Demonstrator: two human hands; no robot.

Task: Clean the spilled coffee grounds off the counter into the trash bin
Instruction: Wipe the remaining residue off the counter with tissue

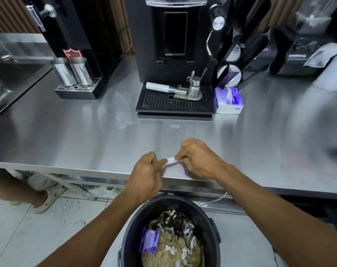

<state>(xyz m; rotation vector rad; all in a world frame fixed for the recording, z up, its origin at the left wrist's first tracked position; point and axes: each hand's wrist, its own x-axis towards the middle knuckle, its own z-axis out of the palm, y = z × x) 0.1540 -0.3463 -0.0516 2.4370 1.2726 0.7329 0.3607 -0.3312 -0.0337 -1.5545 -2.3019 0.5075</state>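
Observation:
Both my hands are at the front edge of the steel counter (86, 135). My left hand (147, 170) and my right hand (196, 158) each pinch an end of a small white tissue (171, 160) stretched between them. Directly below, on the floor, stands the black trash bin (129, 234), holding crumpled tissues, dark grounds and a purple wrapper. No coffee grounds are plainly visible on the counter; a faint white smear (123, 122) shows near its middle.
A black coffee machine with a drip tray (173, 105) holds a portafilter and a small metal jug. A purple tissue pack (228, 101) lies to its right. Two steel pitchers (73, 71) stand at back left. Another person's leg and shoe (46, 199) are at left.

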